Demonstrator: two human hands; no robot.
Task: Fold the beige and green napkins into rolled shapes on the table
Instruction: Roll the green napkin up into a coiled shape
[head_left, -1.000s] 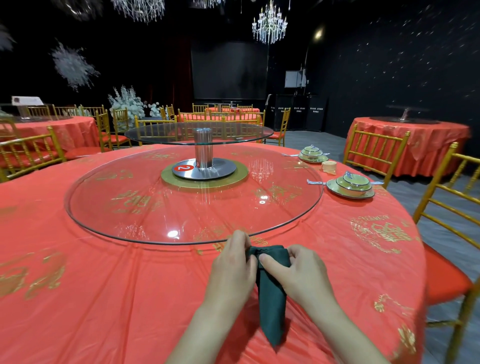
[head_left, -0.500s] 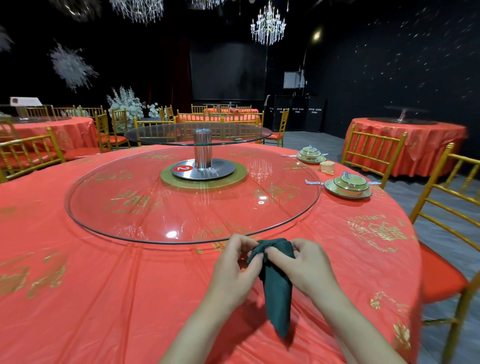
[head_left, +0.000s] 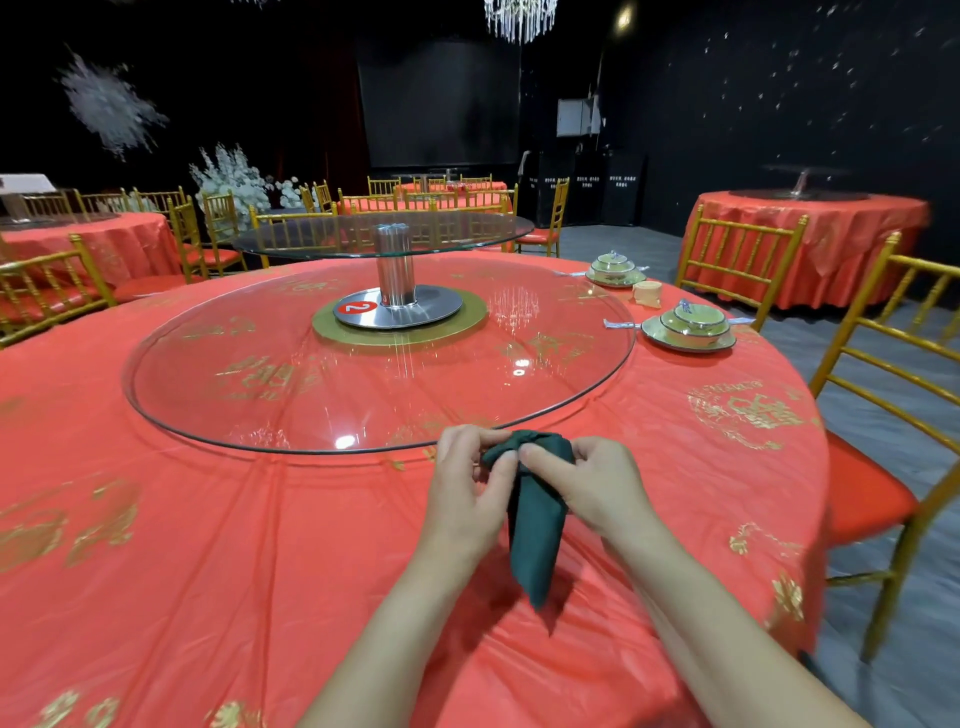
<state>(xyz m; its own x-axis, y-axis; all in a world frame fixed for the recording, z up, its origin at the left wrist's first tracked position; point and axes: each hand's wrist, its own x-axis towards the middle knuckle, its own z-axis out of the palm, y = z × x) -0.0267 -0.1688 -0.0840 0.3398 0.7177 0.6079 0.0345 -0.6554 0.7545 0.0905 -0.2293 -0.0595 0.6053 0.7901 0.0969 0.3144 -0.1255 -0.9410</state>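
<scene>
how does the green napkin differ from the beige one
The green napkin is long and tapers to a point; the beige napkin is a pale short roll. Left hand and right hand pinch the green napkin; the beige napkin sits untouched by the dishes. Both share one table.

Left hand and right hand rolled the green napkin tighter, tail shorter.
</scene>
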